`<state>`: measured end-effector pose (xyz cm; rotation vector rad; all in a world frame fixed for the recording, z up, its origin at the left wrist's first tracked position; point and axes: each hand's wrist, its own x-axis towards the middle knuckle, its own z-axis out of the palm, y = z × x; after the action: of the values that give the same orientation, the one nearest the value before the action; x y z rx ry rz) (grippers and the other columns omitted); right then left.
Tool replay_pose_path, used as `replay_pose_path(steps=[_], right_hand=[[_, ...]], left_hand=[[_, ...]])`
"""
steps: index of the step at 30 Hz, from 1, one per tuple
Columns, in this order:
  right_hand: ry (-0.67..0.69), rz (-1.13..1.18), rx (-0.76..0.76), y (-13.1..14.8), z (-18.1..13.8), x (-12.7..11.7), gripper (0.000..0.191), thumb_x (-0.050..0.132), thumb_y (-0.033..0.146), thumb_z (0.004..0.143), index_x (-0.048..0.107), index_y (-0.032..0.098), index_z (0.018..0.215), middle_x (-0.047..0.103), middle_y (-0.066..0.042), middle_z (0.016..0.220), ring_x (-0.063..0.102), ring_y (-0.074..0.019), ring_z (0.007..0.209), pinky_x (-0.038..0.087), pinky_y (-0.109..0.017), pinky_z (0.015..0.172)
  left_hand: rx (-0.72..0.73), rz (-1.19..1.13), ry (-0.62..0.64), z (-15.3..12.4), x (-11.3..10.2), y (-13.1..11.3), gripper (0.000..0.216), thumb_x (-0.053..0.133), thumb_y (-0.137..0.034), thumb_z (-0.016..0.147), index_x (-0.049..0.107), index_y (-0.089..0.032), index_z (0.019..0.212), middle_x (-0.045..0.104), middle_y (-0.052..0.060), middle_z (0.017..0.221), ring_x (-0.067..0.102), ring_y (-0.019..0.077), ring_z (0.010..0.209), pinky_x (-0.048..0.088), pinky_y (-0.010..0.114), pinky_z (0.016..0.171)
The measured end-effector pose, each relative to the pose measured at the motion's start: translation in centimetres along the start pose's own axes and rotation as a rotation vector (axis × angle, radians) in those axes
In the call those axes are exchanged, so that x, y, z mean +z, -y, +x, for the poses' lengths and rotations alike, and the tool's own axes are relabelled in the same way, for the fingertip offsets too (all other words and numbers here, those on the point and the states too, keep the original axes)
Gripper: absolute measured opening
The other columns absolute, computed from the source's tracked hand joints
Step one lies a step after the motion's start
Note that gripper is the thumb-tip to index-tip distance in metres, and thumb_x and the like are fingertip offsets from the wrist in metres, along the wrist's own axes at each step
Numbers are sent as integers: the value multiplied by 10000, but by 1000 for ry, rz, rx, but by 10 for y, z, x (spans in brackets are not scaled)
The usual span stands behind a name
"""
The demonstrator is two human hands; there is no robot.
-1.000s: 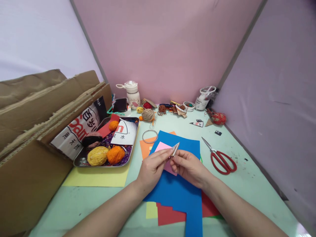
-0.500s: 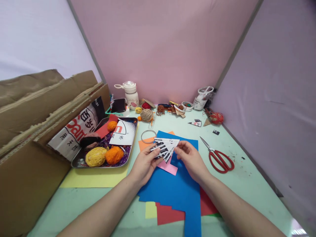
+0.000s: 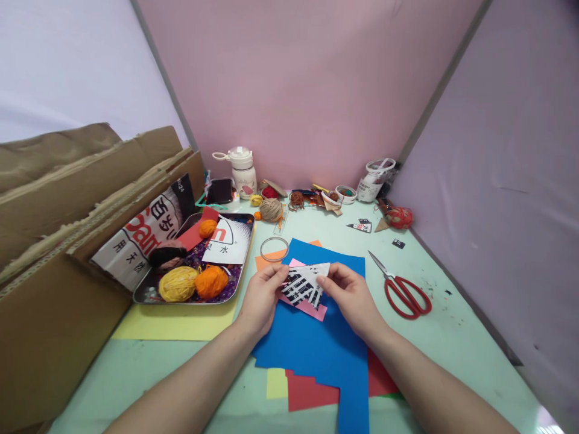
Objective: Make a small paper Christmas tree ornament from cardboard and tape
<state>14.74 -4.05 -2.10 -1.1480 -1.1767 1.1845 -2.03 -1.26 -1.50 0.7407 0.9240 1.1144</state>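
Both hands pinch a small black-and-white striped paper piece (image 3: 304, 284) just above the table centre. My left hand (image 3: 262, 296) grips its left edge with thumb and fingers closed. My right hand (image 3: 350, 295) grips its right corner the same way. Under the piece lies a pink paper (image 3: 312, 308) on a large blue sheet (image 3: 316, 343). Orange (image 3: 265, 262), red (image 3: 312, 392) and yellow (image 3: 277, 384) sheets stick out from beneath the blue one.
Red-handled scissors (image 3: 400, 288) lie to the right. A metal tray (image 3: 242, 265) with yarn balls (image 3: 194, 283) and printed card sits left on yellow paper (image 3: 176, 322). Cardboard sheets (image 3: 67, 241) lean at far left. A wire ring (image 3: 274, 248), bottle (image 3: 243, 172), jar (image 3: 373, 179) and craft bits line the back.
The paper piece, held edge-on a second ago, has been turned flat so its striped face shows. Both hands have lowered it slightly toward the pink paper.
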Motion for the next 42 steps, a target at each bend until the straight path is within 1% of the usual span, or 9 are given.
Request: replay_pose_path(steps=[4, 7, 11, 14, 20, 23, 26, 33, 42], right_hand=[[-12, 34, -17, 4, 0, -2, 187, 623, 375, 799, 592, 193, 772, 585, 5, 715, 473, -119, 639, 377, -249, 602], [21, 105, 25, 3, 2, -4, 184, 622, 371, 803, 605, 189, 808, 599, -2, 728, 492, -119, 641, 381, -248, 603], [187, 138, 109, 5, 2, -4, 202, 642, 374, 787, 612, 176, 810, 586, 5, 704, 512, -114, 631, 406, -249, 610], [254, 77, 146, 8, 0, -2, 224, 630, 398, 789, 589, 180, 759, 513, 33, 664, 456, -88, 552, 382, -226, 516], [251, -7, 65, 10, -2, -2, 222, 582, 390, 825, 608, 183, 752, 457, 14, 806, 459, -87, 632, 379, -214, 514], [248, -19, 37, 9, -3, -2, 209, 570, 386, 833, 616, 186, 793, 474, 3, 826, 472, -97, 662, 394, -218, 537], [186, -36, 11, 7, -5, 0, 220, 579, 381, 826, 598, 220, 975, 495, -3, 858, 505, -116, 691, 429, -233, 555], [-115, -423, -377, 5, -9, 4, 152, 599, 244, 826, 634, 234, 973, 553, -29, 923, 527, -142, 807, 451, -280, 698], [-130, -489, -453, 4, -10, 5, 183, 583, 194, 838, 649, 245, 1001, 585, -30, 944, 552, -141, 829, 464, -266, 672]], left_hand=[[-58, -111, 28, 2, -1, -2, 204, 682, -320, 720, 631, -122, 720, 634, 23, 620, 581, 132, 572, 470, 242, 537], [-210, -194, 37, 2, -4, -5, 285, 607, -369, 774, 600, -131, 616, 606, 22, 554, 570, 127, 521, 462, 237, 513], [-537, -164, 261, -4, -2, -9, 444, 522, -533, 791, 656, -134, 933, 692, 92, 752, 652, 214, 663, 509, 330, 609], [-628, -195, 447, -9, 0, -8, 475, 501, -514, 814, 612, -132, 1073, 699, 130, 893, 658, 261, 830, 493, 431, 772], [-577, -233, 559, -6, -4, 0, 340, 513, -345, 842, 610, -103, 1060, 680, 133, 945, 645, 227, 845, 454, 377, 820], [-537, -219, 537, -4, -6, 3, 265, 525, -295, 846, 621, -128, 1028, 673, 94, 872, 636, 192, 789, 460, 320, 750], [-484, -182, 520, -5, -3, 5, 266, 524, -291, 850, 623, -136, 1043, 665, 92, 874, 633, 184, 770, 465, 296, 698], [-327, -86, 468, -8, 7, 6, 307, 580, -280, 814, 633, -117, 1069, 651, 101, 871, 640, 219, 763, 485, 361, 736], [-324, -84, 396, -9, 4, 11, 330, 658, -272, 770, 646, -152, 1078, 654, 66, 839, 614, 152, 694, 468, 288, 676]])
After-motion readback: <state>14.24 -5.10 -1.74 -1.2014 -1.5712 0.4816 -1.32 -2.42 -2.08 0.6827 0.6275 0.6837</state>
